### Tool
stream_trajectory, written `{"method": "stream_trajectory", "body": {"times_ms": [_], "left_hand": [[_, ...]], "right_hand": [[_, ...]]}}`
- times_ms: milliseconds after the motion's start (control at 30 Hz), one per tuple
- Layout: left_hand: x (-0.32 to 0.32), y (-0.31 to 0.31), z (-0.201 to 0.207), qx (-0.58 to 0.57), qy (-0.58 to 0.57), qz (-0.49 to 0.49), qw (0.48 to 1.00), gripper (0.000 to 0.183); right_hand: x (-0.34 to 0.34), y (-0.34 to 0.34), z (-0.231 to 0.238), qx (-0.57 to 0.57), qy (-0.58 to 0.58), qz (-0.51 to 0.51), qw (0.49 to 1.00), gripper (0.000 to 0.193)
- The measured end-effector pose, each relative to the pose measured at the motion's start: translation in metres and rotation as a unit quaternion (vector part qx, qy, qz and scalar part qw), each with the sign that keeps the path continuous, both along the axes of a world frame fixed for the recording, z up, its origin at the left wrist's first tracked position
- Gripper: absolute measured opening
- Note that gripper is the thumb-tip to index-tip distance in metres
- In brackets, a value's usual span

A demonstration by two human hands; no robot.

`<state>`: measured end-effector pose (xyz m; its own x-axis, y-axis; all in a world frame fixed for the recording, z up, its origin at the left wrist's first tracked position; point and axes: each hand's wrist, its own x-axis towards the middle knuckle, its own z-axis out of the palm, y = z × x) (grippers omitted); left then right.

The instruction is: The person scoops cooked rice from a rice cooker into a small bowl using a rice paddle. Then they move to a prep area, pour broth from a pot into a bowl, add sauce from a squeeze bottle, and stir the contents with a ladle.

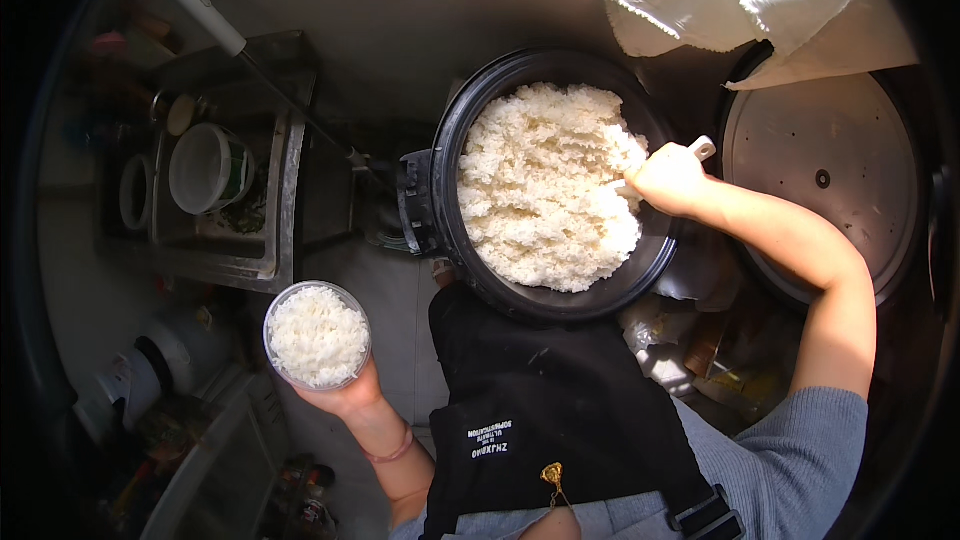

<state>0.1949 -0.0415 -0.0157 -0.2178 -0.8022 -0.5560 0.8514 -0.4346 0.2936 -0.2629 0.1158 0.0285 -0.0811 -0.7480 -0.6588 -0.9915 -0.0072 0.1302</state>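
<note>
A large black rice cooker [452, 140] stands open in front of me, heaped with cooked white rice [545, 185]. My right hand [668, 180] is closed round a white rice paddle [704, 148] at the right side of the pot. The handle end sticks out past my fist, and the blade reaches the rice, partly hidden by it. Off to the left, away from the pot, my left hand [348, 392] holds up a clear round plastic bowl [367, 358] from beneath. Loose white rice fills that bowl to about its rim.
The cooker's round metal lid [820, 180] is raised at the right, with pale cloth [760, 0] hanging above it. At the left is a metal sink [290, 190] with a white tub [200, 170] in it. A white-handled pole [195, 0] slants across the upper left.
</note>
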Motion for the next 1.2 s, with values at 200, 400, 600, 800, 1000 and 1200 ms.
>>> {"method": "stream_trajectory", "body": {"times_ms": [200, 400, 600, 800, 1000, 1200], "left_hand": [[-0.002, 0.009, 0.004, 0.064, -0.036, 0.064, 0.995, 0.049], [-0.010, 0.008, 0.028, 0.141, -0.178, 0.146, 0.963, 0.052], [-0.008, 0.014, 0.020, 0.166, -0.171, 0.159, 0.958, 0.052], [-0.004, 0.021, 0.014, 0.076, -0.065, 0.098, 0.990, 0.052], [0.003, 0.024, 0.011, 0.009, -0.036, 0.052, 0.998, 0.051], [0.003, 0.025, 0.008, 0.014, -0.032, 0.033, 0.999, 0.050]], "right_hand": [[0.013, -0.012, 0.009, 0.114, -0.028, -0.084, 0.990, 0.018], [0.002, -0.021, 0.030, 0.159, -0.050, -0.043, 0.985, 0.023], [0.014, -0.015, -0.039, 0.193, -0.053, -0.072, 0.977, 0.023], [0.011, -0.013, -0.024, 0.212, -0.138, -0.157, 0.955, 0.026], [-0.020, 0.000, -0.014, 0.332, -0.348, -0.383, 0.789, 0.022], [-0.017, -0.031, 0.054, 0.346, -0.328, -0.507, 0.718, 0.028]]}}
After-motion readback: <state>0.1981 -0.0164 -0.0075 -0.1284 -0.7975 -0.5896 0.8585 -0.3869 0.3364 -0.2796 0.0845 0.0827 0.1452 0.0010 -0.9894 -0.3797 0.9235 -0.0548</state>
